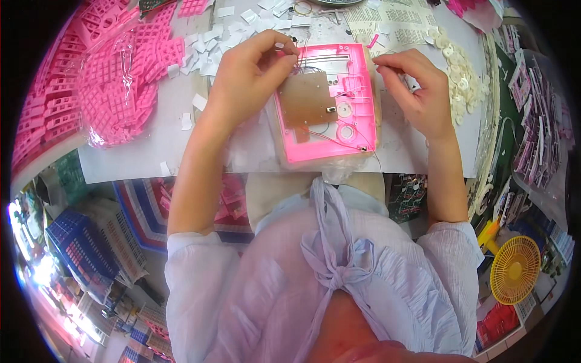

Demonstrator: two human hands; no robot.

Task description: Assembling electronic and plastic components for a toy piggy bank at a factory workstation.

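Note:
A pink plastic casing point(364, 124) lies face down before me on the table, its inside showing. A brown circuit board point(304, 100) covers its left half, and thin wires point(346, 144) run across the lower part. At the casing's upper left corner, my left hand point(247, 75) has thumb and forefinger bent together beside several thin upright wires; what sits between the fingertips is hidden. My right hand point(419, 85) is beside the upper right edge, thumb and forefinger closed in a pinch. Anything in that pinch is too small to name.
Pink keypad-like parts point(130, 66), some in clear plastic, pile up at the left. White paper pieces point(248, 18) scatter across the back. Cream round discs point(460, 78) lie at the right, near a newspaper sheet point(387, 27). A yellow fan point(514, 269) stands lower right.

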